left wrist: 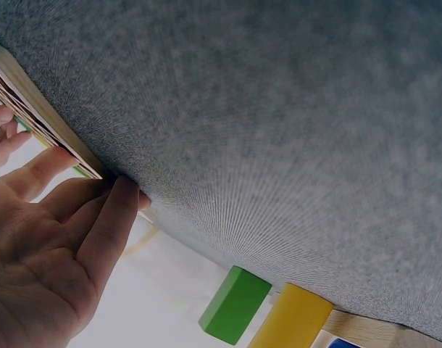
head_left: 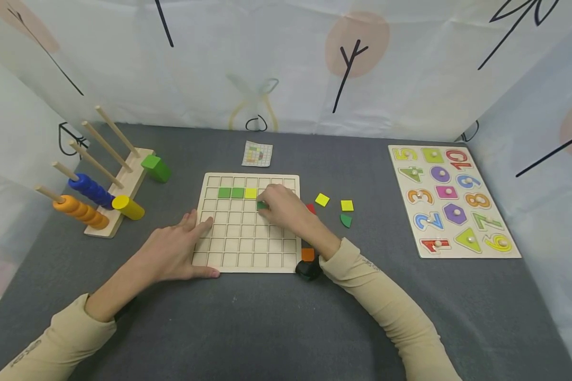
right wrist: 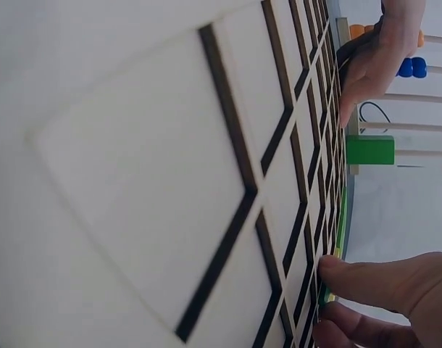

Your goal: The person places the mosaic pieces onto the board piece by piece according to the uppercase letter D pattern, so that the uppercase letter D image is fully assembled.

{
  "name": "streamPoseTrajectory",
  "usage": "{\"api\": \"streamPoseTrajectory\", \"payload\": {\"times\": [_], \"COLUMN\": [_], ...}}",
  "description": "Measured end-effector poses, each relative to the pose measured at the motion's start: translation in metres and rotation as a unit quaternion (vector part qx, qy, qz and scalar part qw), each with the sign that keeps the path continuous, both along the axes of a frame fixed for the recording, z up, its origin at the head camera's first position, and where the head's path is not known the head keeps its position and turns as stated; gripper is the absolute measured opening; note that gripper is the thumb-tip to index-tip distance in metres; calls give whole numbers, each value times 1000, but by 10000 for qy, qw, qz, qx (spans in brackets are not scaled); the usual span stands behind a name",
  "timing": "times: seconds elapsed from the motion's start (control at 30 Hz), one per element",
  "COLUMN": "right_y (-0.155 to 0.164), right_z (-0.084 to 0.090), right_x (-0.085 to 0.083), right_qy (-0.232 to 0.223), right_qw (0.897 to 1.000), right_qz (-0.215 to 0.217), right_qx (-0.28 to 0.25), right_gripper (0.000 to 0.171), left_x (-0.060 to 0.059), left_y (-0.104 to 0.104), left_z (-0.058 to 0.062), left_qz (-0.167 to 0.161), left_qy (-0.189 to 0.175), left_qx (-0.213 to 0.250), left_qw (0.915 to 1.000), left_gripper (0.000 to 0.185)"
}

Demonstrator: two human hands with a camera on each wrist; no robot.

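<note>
A wooden grid board [head_left: 245, 248] lies on the grey table, with two green square tiles [head_left: 224, 192] and a yellow square tile [head_left: 250, 193] in a row near its top. My right hand [head_left: 286, 209] is over the board and pinches a small green tile [head_left: 262, 205] just below that row; the fingers partly hide its shape. In the right wrist view the thumb and fingers [right wrist: 366, 279] meet low over the grid. My left hand [head_left: 178, 248] rests on the board's left edge, thumb at the lower corner and fingers spread.
Loose yellow tiles [head_left: 322, 199], a green quarter-round tile [head_left: 346, 220], and red [head_left: 311, 208] and orange [head_left: 307, 254] pieces lie to the right. A pattern card [head_left: 257, 154] sits behind the board. A peg stand [head_left: 132, 180] is at left, a number puzzle [head_left: 457, 206] at right.
</note>
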State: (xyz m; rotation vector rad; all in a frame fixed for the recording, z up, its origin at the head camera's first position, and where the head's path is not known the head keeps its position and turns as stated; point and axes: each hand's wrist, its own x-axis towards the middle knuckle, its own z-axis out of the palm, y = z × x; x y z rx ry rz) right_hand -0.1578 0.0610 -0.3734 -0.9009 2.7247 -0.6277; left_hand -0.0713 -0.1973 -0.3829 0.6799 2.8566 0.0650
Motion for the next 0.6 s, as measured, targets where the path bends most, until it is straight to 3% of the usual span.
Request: {"api": "streamPoseTrajectory", "payload": {"times": [0.13,0.33,0.6], "right_y": [1,5,14], "right_z": [1,5,11], "right_x": [1,5,10], "right_qy": [-26,-67,-115], "right_qw": [10000,9999,9998], "right_qz": [43,10,-182], "right_qx": [-29,-120,17], "right_gripper": [12,25,29], "left_x": [0,0,0], "left_y": [0,0,0], "left_z": [0,0,0], "left_qz": [-10,-21,-33], "left_qy": [11,41,28], "left_qx": [3,24,10], "left_qw": [10000,10000,10000], "left_gripper": [115,115,115]}}
